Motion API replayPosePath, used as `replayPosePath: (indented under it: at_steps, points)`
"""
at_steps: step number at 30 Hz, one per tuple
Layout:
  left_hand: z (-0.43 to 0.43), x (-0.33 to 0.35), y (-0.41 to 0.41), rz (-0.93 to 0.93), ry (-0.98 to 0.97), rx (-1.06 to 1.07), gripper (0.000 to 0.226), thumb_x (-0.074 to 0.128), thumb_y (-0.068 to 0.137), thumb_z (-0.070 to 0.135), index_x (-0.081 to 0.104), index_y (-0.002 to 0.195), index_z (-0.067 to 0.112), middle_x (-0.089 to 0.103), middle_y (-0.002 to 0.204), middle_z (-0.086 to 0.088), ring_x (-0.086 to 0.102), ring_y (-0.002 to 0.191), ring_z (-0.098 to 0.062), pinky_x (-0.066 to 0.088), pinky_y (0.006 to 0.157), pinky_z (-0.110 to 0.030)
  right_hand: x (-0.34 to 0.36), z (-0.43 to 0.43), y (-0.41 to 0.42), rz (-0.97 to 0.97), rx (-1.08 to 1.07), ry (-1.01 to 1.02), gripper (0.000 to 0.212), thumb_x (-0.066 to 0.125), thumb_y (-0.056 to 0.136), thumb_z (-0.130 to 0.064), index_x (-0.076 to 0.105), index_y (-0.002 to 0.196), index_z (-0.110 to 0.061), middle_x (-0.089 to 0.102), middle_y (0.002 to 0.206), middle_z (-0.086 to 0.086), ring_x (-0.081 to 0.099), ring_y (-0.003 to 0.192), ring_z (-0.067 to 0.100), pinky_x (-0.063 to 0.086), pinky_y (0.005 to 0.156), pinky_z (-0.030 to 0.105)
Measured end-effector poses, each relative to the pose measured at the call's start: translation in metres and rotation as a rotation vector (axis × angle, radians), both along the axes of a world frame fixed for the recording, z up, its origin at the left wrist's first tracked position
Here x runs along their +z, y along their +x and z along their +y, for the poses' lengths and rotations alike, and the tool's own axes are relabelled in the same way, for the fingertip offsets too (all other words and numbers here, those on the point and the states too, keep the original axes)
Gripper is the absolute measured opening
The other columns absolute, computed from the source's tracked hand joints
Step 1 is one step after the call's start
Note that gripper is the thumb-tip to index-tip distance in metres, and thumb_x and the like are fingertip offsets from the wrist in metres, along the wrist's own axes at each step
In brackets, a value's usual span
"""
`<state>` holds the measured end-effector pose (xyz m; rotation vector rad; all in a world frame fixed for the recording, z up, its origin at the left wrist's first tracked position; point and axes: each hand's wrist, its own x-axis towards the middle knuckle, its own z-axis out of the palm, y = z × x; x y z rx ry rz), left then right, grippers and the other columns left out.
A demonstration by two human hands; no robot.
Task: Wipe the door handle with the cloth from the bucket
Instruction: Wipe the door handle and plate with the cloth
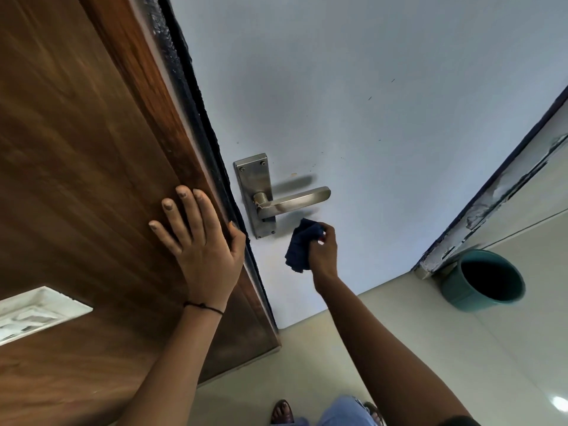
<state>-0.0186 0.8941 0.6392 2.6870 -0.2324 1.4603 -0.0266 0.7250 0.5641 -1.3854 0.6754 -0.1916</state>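
teal bucket (479,281) on tiled floor (430,348)

handle (292,200): open right, above | cloth (299,245) just below

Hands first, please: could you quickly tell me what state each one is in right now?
Left hand: open, flat against the wooden panel.
Right hand: closed, holding the cloth just below the handle.

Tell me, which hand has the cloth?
The right hand grips the dark blue cloth just below the door handle. The left hand holds nothing; it rests flat on the brown door.
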Motion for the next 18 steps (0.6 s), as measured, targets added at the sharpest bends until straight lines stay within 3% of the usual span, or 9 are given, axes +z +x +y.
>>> replayPosePath:
  at_steps: [3,6,9,12,14,16,18]
  points:
    - [-0.025,-0.005,-0.013,0.104,-0.147,-0.072,0.084,0.060,0.081,0.015,0.010,0.146,-0.005,0.018,0.147,-0.035,0.009,0.137,-0.046,-0.006,0.118,-0.045,0.015,-0.040,-0.025,-0.074,0.117,0.117,0.035,0.025,0.086,0.006,0.051,0.103,-0.011,0.053,0.082,0.014,0.053,0.065,0.030,0.047,0.049,0.035]
    - [-0.065,-0.016,-0.033,0.285,-0.202,-0.236,0.091,0.058,0.079,0.016,0.002,0.148,-0.002,0.005,0.154,-0.030,-0.001,0.144,-0.038,-0.008,0.120,-0.039,0.031,-0.083,-0.056,-0.223,0.237,0.226,0.028,0.023,0.065,0.011,0.044,0.075,-0.004,0.042,0.065,0.017,0.037,0.050,0.027,0.033,0.047,0.029]
    - [-0.128,-0.021,-0.051,0.500,-0.241,-0.439,0.085,0.056,0.079,0.013,0.010,0.149,-0.002,-0.002,0.157,-0.016,-0.006,0.148,-0.026,-0.008,0.120,-0.037,0.040,-0.137,-0.095,-0.210,0.220,0.248,0.035,0.019,0.069,0.010,0.048,0.080,-0.006,0.047,0.072,0.015,0.041,0.057,0.024,0.030,0.050,0.029]
    - [-0.200,-0.025,-0.073,0.755,-0.380,-0.675,0.063,0.049,0.090,0.014,0.027,0.148,0.005,0.013,0.159,-0.010,0.005,0.149,-0.021,0.001,0.121,-0.039,0.041,-0.194,-0.136,-0.148,0.078,0.272,0.033,0.027,0.085,0.002,0.055,0.100,-0.003,0.057,0.083,0.022,0.055,0.071,0.029,0.038,0.055,0.037]
    - [-0.254,-0.024,-0.095,0.925,-0.575,-0.806,0.046,0.048,0.096,0.014,0.041,0.141,0.015,0.026,0.156,0.002,0.013,0.147,-0.010,0.010,0.121,-0.029,0.045,-0.233,-0.163,-0.136,-0.023,0.355,0.033,0.033,0.093,-0.006,0.063,0.104,-0.012,0.064,0.091,0.012,0.061,0.080,0.027,0.045,0.064,0.038]
    - [-0.301,-0.022,-0.118,1.114,-0.780,-0.870,0.036,0.051,0.096,0.015,0.050,0.130,0.028,0.040,0.147,0.011,0.028,0.140,-0.001,0.022,0.111,-0.010,0.045,-0.269,-0.184,-0.159,-0.139,0.467,0.032,0.038,0.095,-0.012,0.069,0.097,-0.017,0.068,0.091,0.007,0.067,0.076,0.019,0.047,0.071,0.037]
    - [-0.351,-0.022,-0.139,1.353,-0.934,-0.907,0.031,0.054,0.094,0.020,0.054,0.124,0.030,0.052,0.136,0.012,0.046,0.128,-0.002,0.034,0.101,-0.007,0.047,-0.308,-0.204,-0.183,-0.286,0.616,0.031,0.042,0.097,-0.021,0.071,0.101,-0.011,0.074,0.094,0.005,0.072,0.080,0.017,0.050,0.084,0.038]
